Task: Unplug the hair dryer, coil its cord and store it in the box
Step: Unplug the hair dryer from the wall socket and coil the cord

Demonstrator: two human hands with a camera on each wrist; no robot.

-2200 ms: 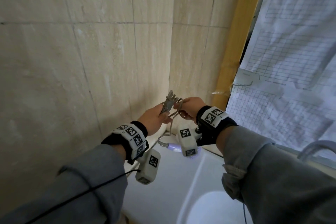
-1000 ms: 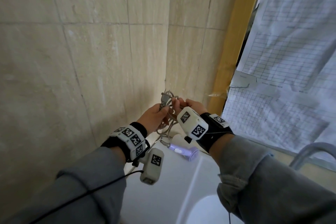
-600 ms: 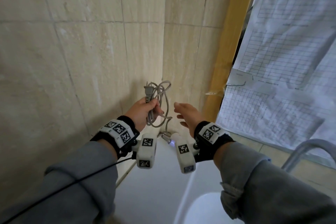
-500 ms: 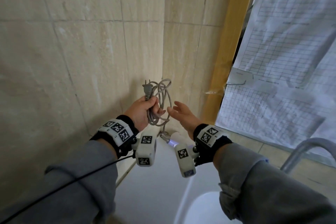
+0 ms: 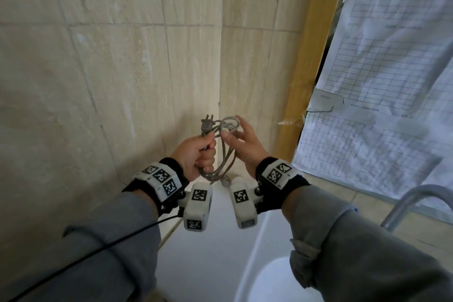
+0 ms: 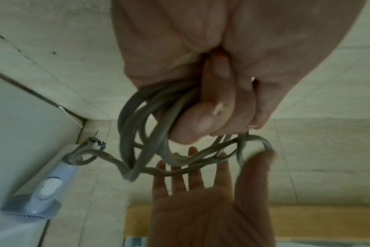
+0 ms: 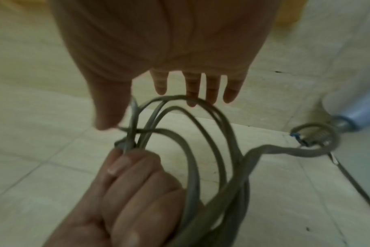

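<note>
My left hand [image 5: 198, 154] grips a bundle of grey cord [image 5: 226, 152] in its fist, held up in front of the tiled corner. The plug [image 5: 206, 125] sticks up above the fist. My right hand [image 5: 242, 140] is beside it with straight fingers, thumb and fingertips touching the top of the loops [image 7: 180, 117]. The cord's tail runs down to the white and lilac hair dryer [image 6: 47, 188], which lies on the white counter by the wall. In the head view the wrist cameras hide most of the dryer. No box is in view.
A white counter [image 5: 208, 252] with a basin [image 5: 269, 282] lies below my arms. Beige tiled walls [image 5: 122, 81] meet in a corner ahead. A wooden frame [image 5: 308, 56] and gridded sheeting [image 5: 380, 81] stand to the right, a curved metal tube [image 5: 416, 198] lower right.
After winding the cord with both hands, my right hand let go and opened. It has now come back up against the top of the loops. My left hand keeps holding the coil.
</note>
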